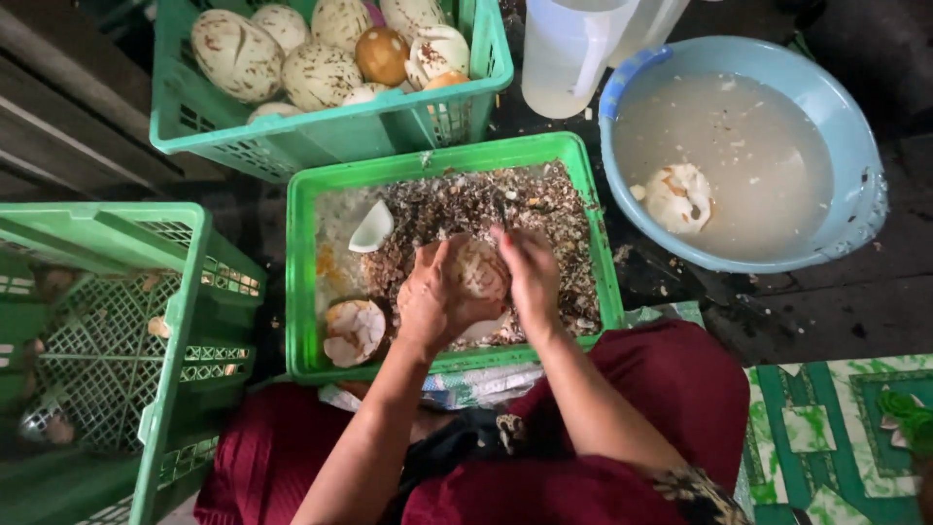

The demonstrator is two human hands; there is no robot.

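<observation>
Both hands, left hand (pixel 432 301) and right hand (pixel 530 277), close around a peeled coconut (pixel 483 270), likely hard, wet and slippery, best cupped underneath.

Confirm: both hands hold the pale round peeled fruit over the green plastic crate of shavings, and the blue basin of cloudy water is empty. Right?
Not quite. The head view shows the blue basin holds one peeled fruit floating in the water. Both hands do hold the fruit over the green crate.

A peeled coconut (pixel 483 270) sits half hidden between left hand (pixel 434 297) and right hand (pixel 530 277) — any blade cannot be made out. The jug (pixel 573 49) and upper crate (pixel 321 126) are cut off at the top edge.
</observation>
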